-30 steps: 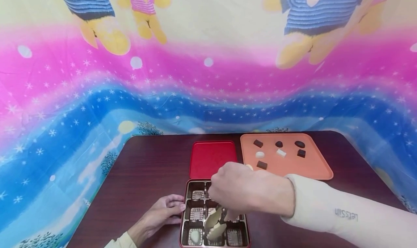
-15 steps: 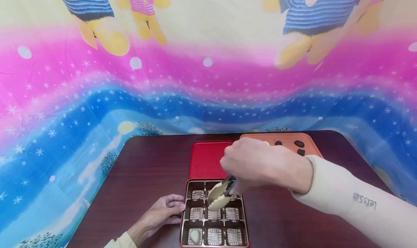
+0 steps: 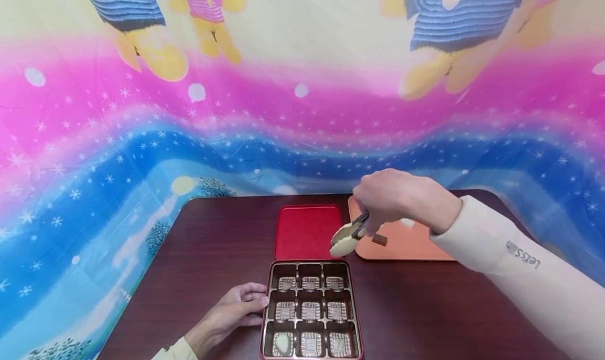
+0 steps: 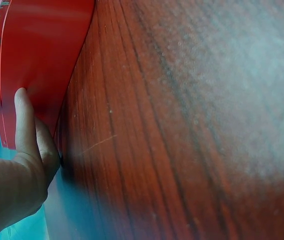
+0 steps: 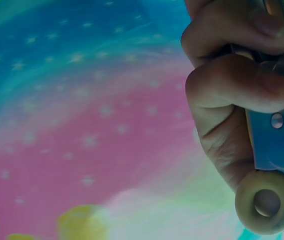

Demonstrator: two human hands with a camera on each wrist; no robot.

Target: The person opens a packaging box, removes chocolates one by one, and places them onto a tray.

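Note:
My right hand (image 3: pixel 402 194) grips a pair of tongs (image 3: pixel 346 240) with cream scoop-shaped tips, held over the gap between the red lid and the orange tray. In the right wrist view the fingers (image 5: pixel 242 82) curl round the metal handle, which ends in a cream ring (image 5: pixel 244 202). My left hand (image 3: pixel 236 307) rests against the left side of a red tin (image 3: pixel 357 323) with a brown nine-part insert. Its fingers lie fairly straight along the red wall in the left wrist view. One white chocolate (image 3: pixel 283 343) sits in the near left compartment; the others hold nothing.
Behind the tin lies a red lid (image 3: pixel 307 231). An orange tray (image 3: pixel 411 250) stands at the back right, holding a brown chocolate (image 3: pixel 379 239) and a white one (image 3: pixel 407 223); my right hand covers part of it. A patterned cloth (image 3: pixel 302 123) hangs behind the dark table (image 3: pixel 222 234).
My right hand has lifted the tongs out of the tin and carried them back and right, toward the tray. The left hand stays at the tin's side.

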